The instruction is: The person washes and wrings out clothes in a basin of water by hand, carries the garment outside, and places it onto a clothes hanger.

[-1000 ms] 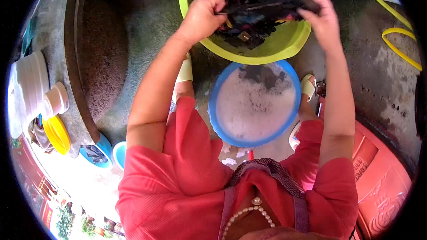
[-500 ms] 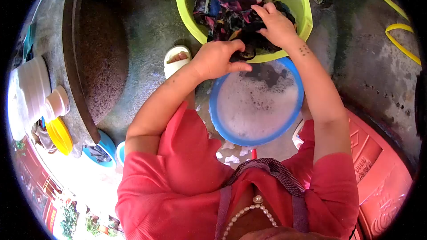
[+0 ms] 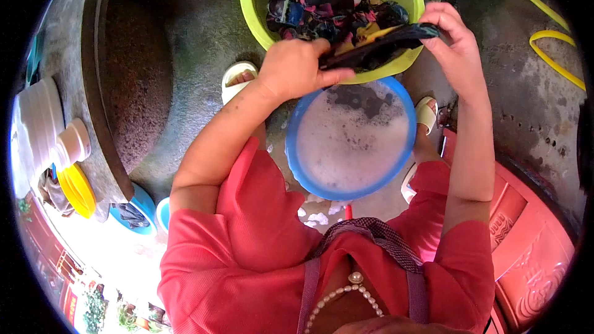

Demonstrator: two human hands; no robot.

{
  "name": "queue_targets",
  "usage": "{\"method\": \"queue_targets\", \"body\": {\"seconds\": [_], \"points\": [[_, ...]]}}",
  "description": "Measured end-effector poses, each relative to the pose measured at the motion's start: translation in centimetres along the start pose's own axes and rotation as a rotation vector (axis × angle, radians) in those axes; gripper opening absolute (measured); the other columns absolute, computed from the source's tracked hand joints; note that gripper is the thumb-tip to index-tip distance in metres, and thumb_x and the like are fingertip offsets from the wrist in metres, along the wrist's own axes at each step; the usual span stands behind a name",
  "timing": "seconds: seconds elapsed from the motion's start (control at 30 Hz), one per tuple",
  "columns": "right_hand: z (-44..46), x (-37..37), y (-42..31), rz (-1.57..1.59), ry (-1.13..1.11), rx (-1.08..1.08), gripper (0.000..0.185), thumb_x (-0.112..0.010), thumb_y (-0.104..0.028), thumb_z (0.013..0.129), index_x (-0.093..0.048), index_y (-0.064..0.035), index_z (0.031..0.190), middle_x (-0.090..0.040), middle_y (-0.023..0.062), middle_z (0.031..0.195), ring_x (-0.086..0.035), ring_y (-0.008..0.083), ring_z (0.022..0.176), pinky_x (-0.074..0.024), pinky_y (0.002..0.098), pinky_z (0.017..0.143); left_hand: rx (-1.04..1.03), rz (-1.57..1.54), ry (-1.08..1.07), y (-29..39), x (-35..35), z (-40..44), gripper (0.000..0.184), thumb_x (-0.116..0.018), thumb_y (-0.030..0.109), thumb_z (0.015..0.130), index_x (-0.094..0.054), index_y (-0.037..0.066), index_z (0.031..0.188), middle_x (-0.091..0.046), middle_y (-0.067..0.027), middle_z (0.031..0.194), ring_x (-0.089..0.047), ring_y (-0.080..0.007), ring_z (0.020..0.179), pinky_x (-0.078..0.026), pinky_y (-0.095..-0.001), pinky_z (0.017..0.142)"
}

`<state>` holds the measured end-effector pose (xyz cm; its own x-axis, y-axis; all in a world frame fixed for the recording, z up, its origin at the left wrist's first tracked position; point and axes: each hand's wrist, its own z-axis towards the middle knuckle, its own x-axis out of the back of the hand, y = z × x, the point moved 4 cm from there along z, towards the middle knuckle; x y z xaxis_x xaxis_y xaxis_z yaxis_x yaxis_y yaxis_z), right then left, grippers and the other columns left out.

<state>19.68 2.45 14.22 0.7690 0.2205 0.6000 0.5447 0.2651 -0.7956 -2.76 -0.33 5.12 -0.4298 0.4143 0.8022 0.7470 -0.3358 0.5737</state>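
A wet, dark garment (image 3: 318, 3) with blue, pink and yellow patches lies bunched in a yellow-green basin (image 3: 249, 12). My left hand (image 3: 294, 69) is closed on its near edge, over the basin's front rim. My right hand (image 3: 456, 43) pinches another part of that edge beyond the basin's right side. Between both hands the edge is stretched in a dark band, with some yellow showing beneath. Directly in front of me stands a blue-rimmed basin (image 3: 297, 167) of foamy, cloudy water, touched by neither hand.
At the left is a raised concrete ledge (image 3: 102, 86) with white tubs (image 3: 42, 114) and a yellow basin (image 3: 76, 187) near it. A yellow hose (image 3: 550, 37) lies on the wet floor at upper right. A red panel (image 3: 523, 229) stands at lower right.
My right hand has moved outward to the right and now holds the garment's edge, pulling it taut. My left hand has stayed near the front rim.
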Motion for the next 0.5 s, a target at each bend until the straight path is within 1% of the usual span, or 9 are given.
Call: {"method": "queue_targets", "body": {"seconds": [0.03, 0.07, 0.17, 0.2, 0.3, 0.33, 0.4, 0.43, 0.5], "points": [[0.4, -0.2, -0.7, 0.123, 0.016, -0.01, 0.017, -0.06, -0.001, 0.079, -0.058, 0.0, 0.097, -0.055, 0.0029, 0.086, -0.05, 0.0107, 0.092, -0.0407, 0.0232, 0.081, 0.034, 0.001, 0.133, -0.5, 0.5, 0.1, 0.047, -0.063, 0.05, 0.073, -0.06, 0.005, 0.087, -0.063, -0.015, 0.074, -0.062, -0.0352, 0.072, -0.049, -0.0443, 0.063], [0.7, -0.3, -1.2, 0.102, 0.036, 0.03, 0.014, -0.06, -0.003, 0.084, -0.056, 0.001, 0.096, -0.055, 0.0023, 0.092, -0.051, 0.0091, 0.091, -0.0419, 0.0218, 0.078, 0.068, 0.002, 0.265, -1.4, 1.0, 0.3, 0.041, -0.066, 0.042, 0.072, -0.06, 0.006, 0.09, -0.063, -0.0148, 0.078, -0.062, -0.0358, 0.074, -0.05, -0.044, 0.065], [1.0, -0.3, -2.2, 0.24, 0.088, -0.053, 0.014, -0.059, -0.002, 0.085, -0.055, -0.0003, 0.098, -0.055, 0.0026, 0.099, -0.053, 0.008, 0.086, -0.0427, 0.0198, 0.075, 0.068, 0.078, 0.56, -3.0, 3.2, 0.4, 0.033, -0.069, 0.019, 0.065, -0.057, 0.007, 0.094, -0.061, -0.013, 0.09, -0.06, -0.0352, 0.082, -0.049, -0.042, 0.073], [1.0, -0.4, -2.0, 0.274, 0.067, -0.081, 0.015, -0.056, -0.004, 0.089, -0.056, -0.0001, 0.104, -0.055, 0.0005, 0.103, -0.05, 0.0078, 0.094, -0.0392, 0.0212, 0.085, 0.085, 0.141, 0.567, -3.1, 3.4, 0.4, 0.034, -0.069, 0.014, 0.065, -0.057, 0.009, 0.097, -0.057, -0.0116, 0.094, -0.057, -0.0343, 0.091, -0.048, -0.043, 0.076], [1.8, 0.8, -2.3, 0.185, 0.282, 0.03, 0.019, -0.056, -0.003, 0.089, -0.056, -0.0002, 0.108, -0.057, 0.0007, 0.101, -0.052, 0.0082, 0.093, -0.0403, 0.0211, 0.085, 0.068, 0.077, 0.598, -4.0, 1.8, 0.1, 0.034, -0.068, 0.011, 0.066, -0.057, 0.008, 0.098, -0.055, -0.0122, 0.097, -0.055, -0.0342, 0.093, -0.048, -0.0422, 0.075], [2.2, 0.9, -3.4, 0.156, 0.291, 0.098, 0.022, -0.056, -0.004, 0.089, -0.056, -0.0001, 0.111, -0.059, 0.0027, 0.104, -0.053, 0.0092, 0.094, -0.0412, 0.0218, 0.086, 0.051, -0.025, 0.62, -4.4, 1.6, 0.1, 0.033, -0.069, 0.01, 0.065, -0.058, 0.007, 0.096, -0.053, -0.0119, 0.093, -0.057, -0.0312, 0.081, -0.048, -0.0382, 0.071], [2.7, 0.9, -5.7, 0.005, 0.43, 0.28, 0.016, -0.058, -0.002, 0.083, -0.057, -0.0014, 0.099, -0.059, 0.0048, 0.097, -0.056, 0.0138, 0.087, -0.0461, 0.0262, 0.081, 0.033, -0.174, 0.776, -5.2, 2.3, 0.3, 0.029, -0.068, 0.008, 0.068, -0.058, 0.007, 0.095, -0.052, -0.0125, 0.095, -0.056, -0.0281, 0.077, -0.049, -0.0355, 0.069], [2.6, 1.1, -6.6, -0.088, 0.439, 0.332, 0.018, -0.057, -0.003, 0.085, -0.057, -0.0007, 0.103, -0.06, 0.0049, 0.1, -0.056, 0.0126, 0.089, -0.0444, 0.025, 0.083, 0.026, -0.249, 0.856, -5.6, 2.9, 0.2, 0.027, -0.068, 0.007, 0.069, -0.058, 0.006, 0.094, -0.051, -0.0128, 0.095, -0.056, -0.0266, 0.075, -0.049, -0.0342, 0.068], [2.2, 1.5, -8.3, -0.274, 0.472, 0.434, 0.022, -0.055, -0.005, 0.09, -0.057, 0.0006, 0.111, -0.06, 0.0051, 0.106, -0.054, 0.0102, 0.094, -0.0411, 0.0226, 0.088, 0.161, -0.459, 0.916, -7.3, 3.5, 0.2, 0.032, -0.068, 0.01, 0.076, -0.051, 0.005, 0.103, -0.051, -0.0097, 0.09, -0.053, -0.015, 0.065, -0.047, -0.0286, 0.06]]}}
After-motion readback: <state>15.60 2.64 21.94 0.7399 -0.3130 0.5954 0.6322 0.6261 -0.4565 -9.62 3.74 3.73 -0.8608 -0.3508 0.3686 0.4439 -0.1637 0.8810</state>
